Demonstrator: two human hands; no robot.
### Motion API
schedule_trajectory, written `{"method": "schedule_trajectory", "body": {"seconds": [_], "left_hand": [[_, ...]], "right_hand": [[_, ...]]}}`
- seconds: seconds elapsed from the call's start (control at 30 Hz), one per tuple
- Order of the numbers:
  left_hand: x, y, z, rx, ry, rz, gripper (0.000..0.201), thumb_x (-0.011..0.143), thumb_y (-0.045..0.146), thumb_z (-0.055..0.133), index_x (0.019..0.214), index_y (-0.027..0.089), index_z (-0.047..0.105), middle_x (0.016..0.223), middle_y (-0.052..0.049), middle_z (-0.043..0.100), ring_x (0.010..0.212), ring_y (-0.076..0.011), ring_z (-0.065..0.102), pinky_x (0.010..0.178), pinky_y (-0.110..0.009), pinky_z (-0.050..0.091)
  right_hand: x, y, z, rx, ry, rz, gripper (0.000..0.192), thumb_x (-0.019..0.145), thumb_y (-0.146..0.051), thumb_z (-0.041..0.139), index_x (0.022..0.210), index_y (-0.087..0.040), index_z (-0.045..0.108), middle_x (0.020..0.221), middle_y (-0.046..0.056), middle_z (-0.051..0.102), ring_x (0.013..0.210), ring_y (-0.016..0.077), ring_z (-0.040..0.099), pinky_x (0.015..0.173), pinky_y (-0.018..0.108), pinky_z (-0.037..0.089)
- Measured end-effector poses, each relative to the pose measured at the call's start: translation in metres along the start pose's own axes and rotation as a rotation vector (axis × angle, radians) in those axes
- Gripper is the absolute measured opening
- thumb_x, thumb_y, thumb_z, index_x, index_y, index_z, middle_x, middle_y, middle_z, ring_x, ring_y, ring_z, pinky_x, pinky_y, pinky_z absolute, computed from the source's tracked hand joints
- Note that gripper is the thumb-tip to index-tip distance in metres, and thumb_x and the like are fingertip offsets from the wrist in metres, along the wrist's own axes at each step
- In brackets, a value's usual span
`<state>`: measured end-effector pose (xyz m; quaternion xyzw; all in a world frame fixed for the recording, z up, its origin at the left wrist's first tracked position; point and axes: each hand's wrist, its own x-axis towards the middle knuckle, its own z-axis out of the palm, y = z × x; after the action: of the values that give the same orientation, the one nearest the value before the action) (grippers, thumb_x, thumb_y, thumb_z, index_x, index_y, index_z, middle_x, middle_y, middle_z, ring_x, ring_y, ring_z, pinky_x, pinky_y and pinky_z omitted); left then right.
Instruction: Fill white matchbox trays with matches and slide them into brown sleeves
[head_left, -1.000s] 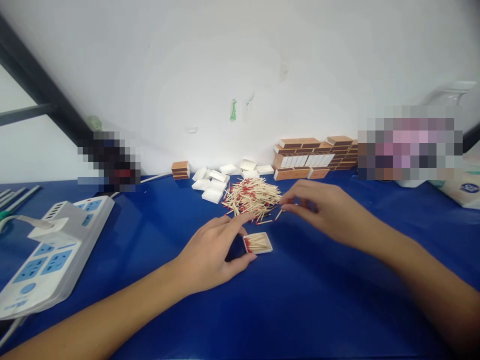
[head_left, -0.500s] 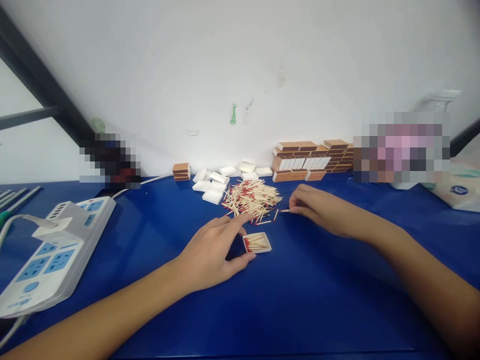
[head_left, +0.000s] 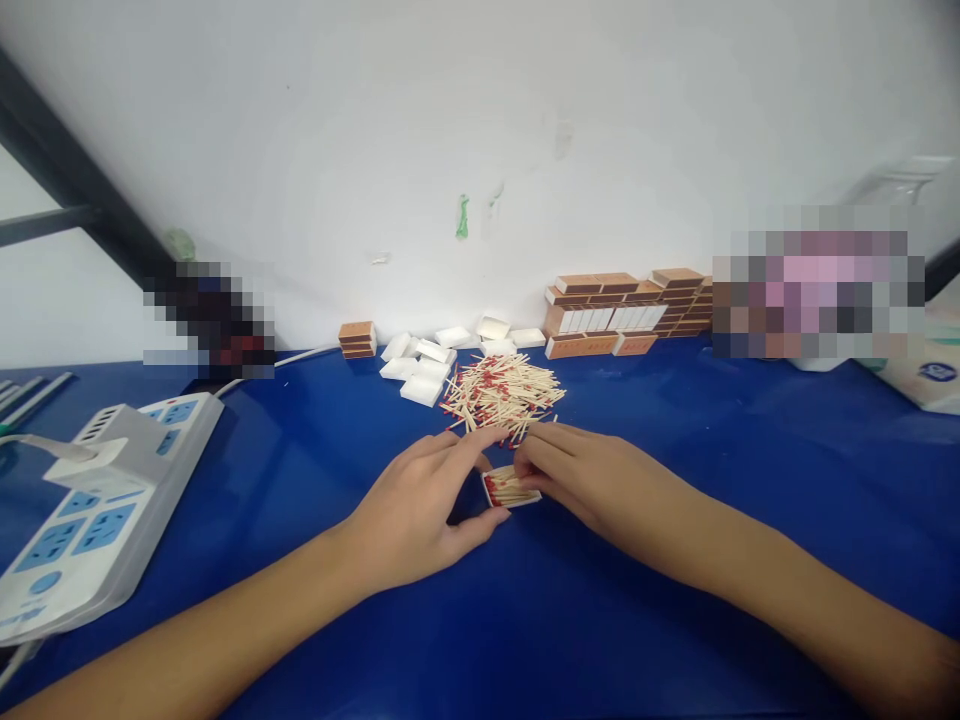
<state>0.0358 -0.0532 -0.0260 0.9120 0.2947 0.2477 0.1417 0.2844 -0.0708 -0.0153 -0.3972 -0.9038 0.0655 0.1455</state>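
Note:
A small white matchbox tray (head_left: 529, 500), partly filled with red-headed matches (head_left: 501, 488), lies in front of me on the blue table. My left hand (head_left: 420, 500) curves around its left end, thumb at the near corner and fingers at the far side, steadying it. Over the tray's right half, my right hand (head_left: 577, 465) is closed in a pinch on a match, its fingertips down among the matches; they hide most of that match. Just beyond both hands spreads a heap of loose matches (head_left: 506, 390).
Several white trays (head_left: 422, 387) lie left of the heap. Stacked matchboxes (head_left: 600, 345) line the wall at right, with a smaller stack (head_left: 357, 340) at left. A power strip (head_left: 150, 500) with a plugged-in adapter (head_left: 112, 450) occupies the left side. A soft package (head_left: 926, 370) sits far right.
My right hand has moved left and nearer, bringing a match from beside the heap to the tray. My left hand has stayed at the tray. The view has shifted slightly.

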Motion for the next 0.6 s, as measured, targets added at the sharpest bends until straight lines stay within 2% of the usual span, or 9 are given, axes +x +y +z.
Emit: {"method": "schedule_trajectory", "body": {"seconds": [0.17, 0.33, 0.47, 0.6], "left_hand": [[0.001, 0.001, -0.001, 0.013, -0.006, -0.004, 0.069, 0.094, 0.032, 0.074, 0.152, 0.021, 0.039, 0.117, -0.007, 0.076, 0.108, -0.0280, 0.071, 0.100, -0.049, 0.057], [0.000, 0.001, -0.001, 0.012, -0.001, -0.001, 0.070, 0.094, 0.033, 0.074, 0.153, 0.022, 0.038, 0.120, -0.007, 0.076, 0.110, -0.0280, 0.071, 0.101, -0.050, 0.057], [0.000, 0.002, -0.002, 0.007, -0.001, -0.012, 0.069, 0.095, 0.033, 0.074, 0.153, 0.024, 0.039, 0.117, -0.005, 0.077, 0.111, -0.0273, 0.071, 0.104, -0.050, 0.056], [0.000, 0.002, -0.002, -0.003, -0.003, -0.011, 0.065, 0.095, 0.034, 0.074, 0.150, 0.025, 0.040, 0.120, -0.005, 0.076, 0.115, -0.0272, 0.071, 0.105, -0.050, 0.055]], "right_hand": [[0.002, -0.003, -0.004, 0.146, 0.035, -0.014, 0.011, 0.105, -0.014, 0.052, 0.103, -0.021, 0.060, 0.101, 0.006, 0.072, 0.086, 0.0201, 0.070, 0.073, 0.031, 0.052], [0.002, -0.003, -0.002, 0.281, 0.040, 0.001, 0.003, 0.107, -0.024, 0.057, 0.108, -0.024, 0.059, 0.107, 0.007, 0.073, 0.094, 0.0210, 0.070, 0.078, 0.032, 0.052], [0.001, 0.011, -0.011, 0.235, 0.091, 0.013, 0.012, 0.107, -0.025, 0.053, 0.104, -0.024, 0.064, 0.102, 0.007, 0.072, 0.092, 0.0215, 0.068, 0.079, 0.033, 0.051], [-0.002, 0.036, -0.023, 0.076, 0.142, 0.151, 0.016, 0.105, -0.031, 0.056, 0.106, -0.022, 0.070, 0.102, 0.008, 0.067, 0.086, 0.0230, 0.066, 0.075, 0.035, 0.050]]}}
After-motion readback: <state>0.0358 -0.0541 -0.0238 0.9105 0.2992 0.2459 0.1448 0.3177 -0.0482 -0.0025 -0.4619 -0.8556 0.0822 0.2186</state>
